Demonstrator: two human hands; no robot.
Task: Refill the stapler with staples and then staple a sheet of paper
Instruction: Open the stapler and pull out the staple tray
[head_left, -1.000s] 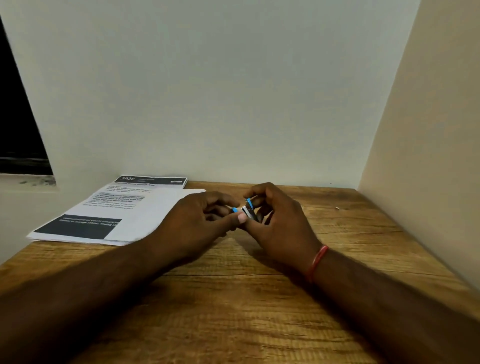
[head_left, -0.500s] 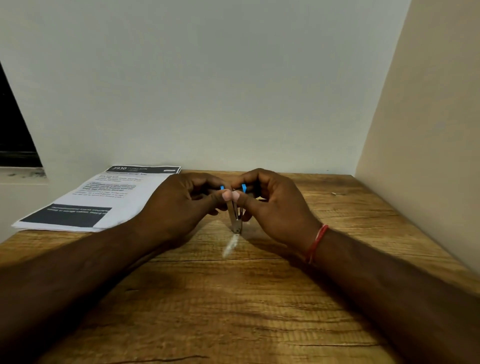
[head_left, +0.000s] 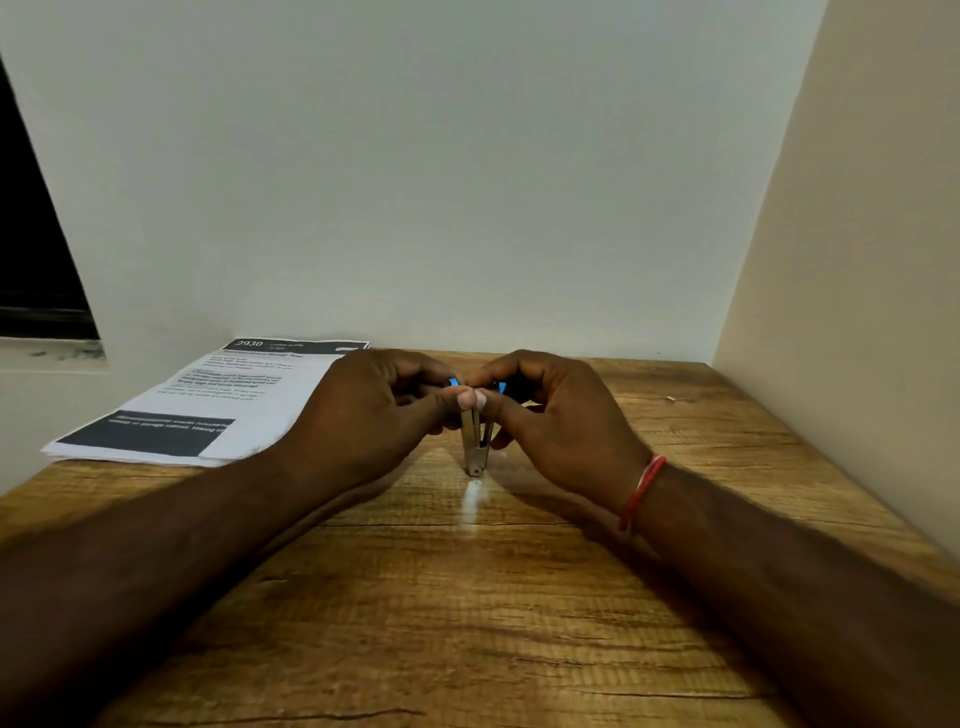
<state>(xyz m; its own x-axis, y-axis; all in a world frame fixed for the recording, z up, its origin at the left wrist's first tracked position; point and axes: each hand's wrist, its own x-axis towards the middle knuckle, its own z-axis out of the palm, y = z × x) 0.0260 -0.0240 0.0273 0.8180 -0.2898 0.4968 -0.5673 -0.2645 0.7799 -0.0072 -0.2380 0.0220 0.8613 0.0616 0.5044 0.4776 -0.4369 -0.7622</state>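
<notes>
A small stapler (head_left: 477, 444) with blue plastic and bare metal parts stands on end on the wooden table (head_left: 467, 597), its hinge end touching the wood. It is spread open into a narrow V. My left hand (head_left: 374, 410) pinches its left half, and my right hand (head_left: 550, 410) pinches its right half. Both thumbs meet above the metal arms. The fingers hide most of the blue parts. A stack of printed paper (head_left: 208, 405) lies at the back left of the table, just left of my left hand. No staple strip can be made out.
Walls close the table in at the back and on the right. A tiny light speck (head_left: 670, 399) lies on the wood at the back right. A dark window opening (head_left: 36, 249) is at the far left.
The stapler has gone from lying low between my fingers to standing on its hinge end, spread open. Both hands have shifted a little toward the back of the table.
</notes>
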